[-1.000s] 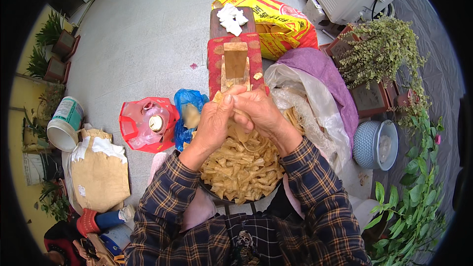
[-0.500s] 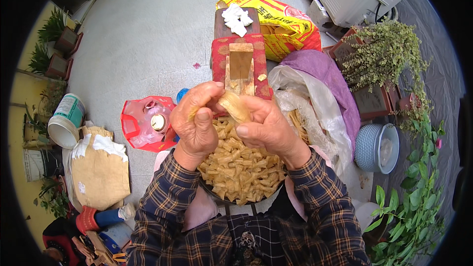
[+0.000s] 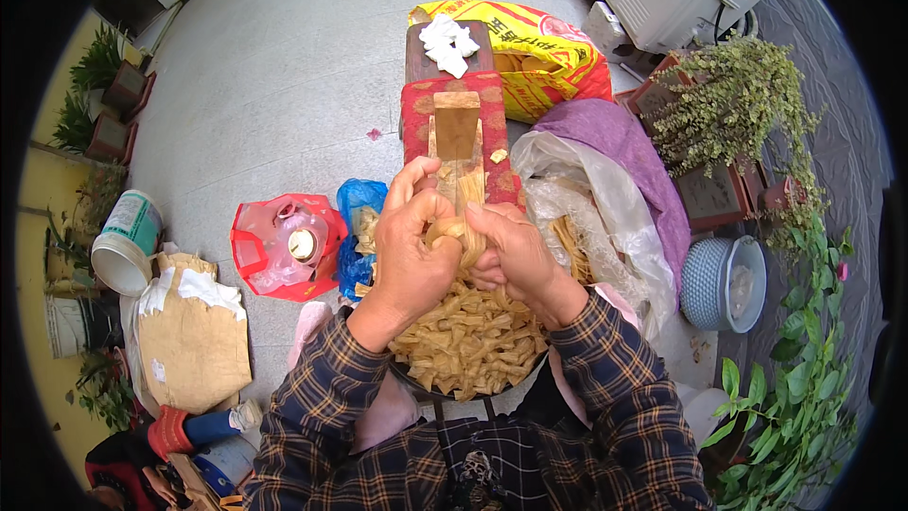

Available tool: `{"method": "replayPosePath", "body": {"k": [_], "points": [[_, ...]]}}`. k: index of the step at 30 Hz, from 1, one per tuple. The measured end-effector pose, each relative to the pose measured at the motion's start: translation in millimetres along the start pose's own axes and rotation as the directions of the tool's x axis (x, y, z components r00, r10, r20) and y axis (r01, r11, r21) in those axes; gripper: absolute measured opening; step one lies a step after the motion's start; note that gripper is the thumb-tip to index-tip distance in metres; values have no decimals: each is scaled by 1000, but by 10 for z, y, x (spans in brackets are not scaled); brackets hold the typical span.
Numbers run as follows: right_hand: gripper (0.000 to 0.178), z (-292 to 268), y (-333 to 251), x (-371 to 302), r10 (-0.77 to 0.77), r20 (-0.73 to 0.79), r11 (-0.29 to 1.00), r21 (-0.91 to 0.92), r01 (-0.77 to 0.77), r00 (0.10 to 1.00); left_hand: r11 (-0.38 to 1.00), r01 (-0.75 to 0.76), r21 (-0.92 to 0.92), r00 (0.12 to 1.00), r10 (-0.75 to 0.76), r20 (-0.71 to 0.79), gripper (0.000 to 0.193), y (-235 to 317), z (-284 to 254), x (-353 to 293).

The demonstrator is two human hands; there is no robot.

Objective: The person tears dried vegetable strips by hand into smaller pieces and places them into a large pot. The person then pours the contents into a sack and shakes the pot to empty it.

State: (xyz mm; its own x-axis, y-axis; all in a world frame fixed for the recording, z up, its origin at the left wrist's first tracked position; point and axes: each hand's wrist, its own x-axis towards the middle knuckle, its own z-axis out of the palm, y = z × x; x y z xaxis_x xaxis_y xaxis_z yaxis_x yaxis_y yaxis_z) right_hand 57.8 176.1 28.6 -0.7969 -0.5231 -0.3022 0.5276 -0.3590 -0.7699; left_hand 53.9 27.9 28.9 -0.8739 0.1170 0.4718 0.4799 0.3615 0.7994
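My left hand point(image 3: 414, 248) and my right hand point(image 3: 520, 254) are close together in front of my chest. Between them they pinch a tan, fibrous leaf strip point(image 3: 471, 191), which is bent into a loop; its flat end sticks up past my right thumb. Both hands have their fingers closed on it. Below them a dark round pan, mostly covered, holds a heap of small folded leaf pieces point(image 3: 468, 345) of the same colour. Just beyond my hands, a wooden stand with an upright block point(image 3: 458, 121) rests on a red patterned cloth point(image 3: 416, 109).
To the left are a red plastic bag point(image 3: 248, 255), a blue bag point(image 3: 357, 255) and a torn brown sack point(image 3: 194, 341). On the right lie a clear plastic sack point(image 3: 591, 199) with leaf strips and a blue basket point(image 3: 709, 284). Crumpled white cloth point(image 3: 447, 45) sits beyond the block.
The leaf strip has gone from a wide curved band to a tighter loop with one end upright. My hands have drawn closer together and slightly nearer, and the left one has curled.
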Motion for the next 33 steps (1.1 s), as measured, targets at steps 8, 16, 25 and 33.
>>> {"method": "replayPosePath", "body": {"k": [8,16,25,33], "points": [[17,-72,-131,-20,7,32,983,-184,-1,999,999,-7,-53,998,11,68,7,-39,-59,-36],[14,-158,-115,-20,32,86,999,-27,-29,996,834,486,-261,874,-467,134,10,-81,-76,-28],[20,-202,-72,-12,-76,113,995,73,68,991,978,174,-113,971,-151,186,18,-21,-164,19],[14,-151,-121,-31,-233,7,943,-241,228,973,652,623,-431,743,-323,586,37,-83,-296,47]]}}
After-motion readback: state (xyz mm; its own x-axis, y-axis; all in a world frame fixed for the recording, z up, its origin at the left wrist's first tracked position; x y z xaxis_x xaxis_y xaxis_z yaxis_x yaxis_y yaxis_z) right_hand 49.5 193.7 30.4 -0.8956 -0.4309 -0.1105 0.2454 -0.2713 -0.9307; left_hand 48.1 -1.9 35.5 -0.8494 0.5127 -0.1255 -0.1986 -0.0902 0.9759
